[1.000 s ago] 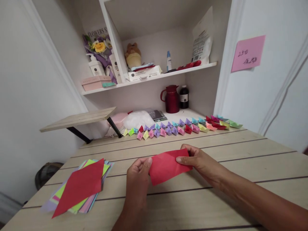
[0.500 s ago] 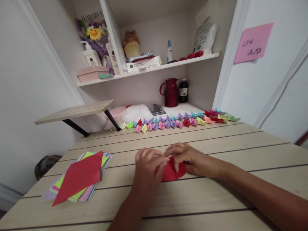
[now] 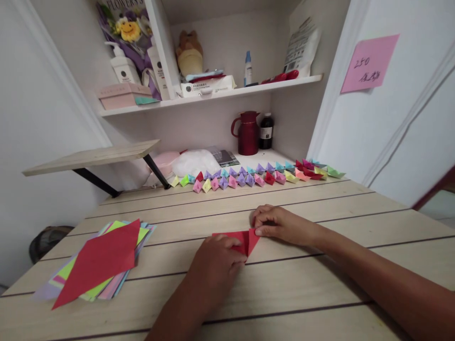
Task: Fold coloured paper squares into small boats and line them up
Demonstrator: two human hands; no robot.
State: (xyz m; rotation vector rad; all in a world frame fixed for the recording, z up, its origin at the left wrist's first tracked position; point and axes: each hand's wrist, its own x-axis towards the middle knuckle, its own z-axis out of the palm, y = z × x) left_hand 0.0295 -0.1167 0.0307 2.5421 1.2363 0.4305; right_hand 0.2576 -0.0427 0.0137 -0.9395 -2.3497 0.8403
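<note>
- Plainly, a pale wooden table (image 3: 302, 293) takes up the near part of the scene, its boards parted by dark lines.
- A white shelf unit (image 3: 206, 121) rises on the far side, with a plush toy (image 3: 189, 54), a white packet (image 3: 209, 86) and a blue-capped bottle (image 3: 248, 71) on its long board.
- At far left, a raised wooden stand (image 3: 92, 156) shows slanting black supports.
- Below the long board, a dark red jug (image 3: 248, 133) stands upright just left of a dark bottle (image 3: 266, 132).
- On the left of the table lies a paper stack (image 3: 113, 285) in mixed colours, edges unaligned, topped by a red sheet (image 3: 97, 260).
- The left hand (image 3: 218, 258) lies palm down over the folded red paper, covering part of it (whether its fingers grip or merely press, I cannot tell).
- The right hand (image 3: 272, 225) has thumb and forefinger together, pinching that paper's upper right corner.
- The folded red paper (image 3: 244, 240) is at mid-table, between the hands, a triangular flap on its right side.
- Small folded paper pieces (image 3: 250, 179), many colours, line the table's far edge in two rows.
</note>
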